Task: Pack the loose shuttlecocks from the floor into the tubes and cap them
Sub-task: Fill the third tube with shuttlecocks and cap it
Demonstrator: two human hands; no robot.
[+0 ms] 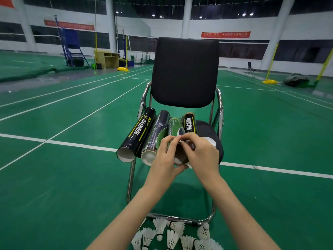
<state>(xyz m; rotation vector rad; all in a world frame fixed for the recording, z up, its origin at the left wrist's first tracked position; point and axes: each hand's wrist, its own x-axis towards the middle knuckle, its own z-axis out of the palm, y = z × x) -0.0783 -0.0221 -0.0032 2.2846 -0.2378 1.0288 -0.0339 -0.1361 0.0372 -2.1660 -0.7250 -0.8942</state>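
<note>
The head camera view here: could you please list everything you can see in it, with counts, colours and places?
shuttlecock tubes: four, black and dark green, lying side by side on the chair seat, open ends toward the camera
chair: one, black padding, chrome frame, centre of the court
cap: one, white, on the seat right of the tubes
shuttlecocks: about ten, white, on the green floor below the chair
desk: one, yellow wood, far left
net posts: yellow, background
left hand: grips the near end of a tube
right hand: pinches something small at that tube's mouth
</note>
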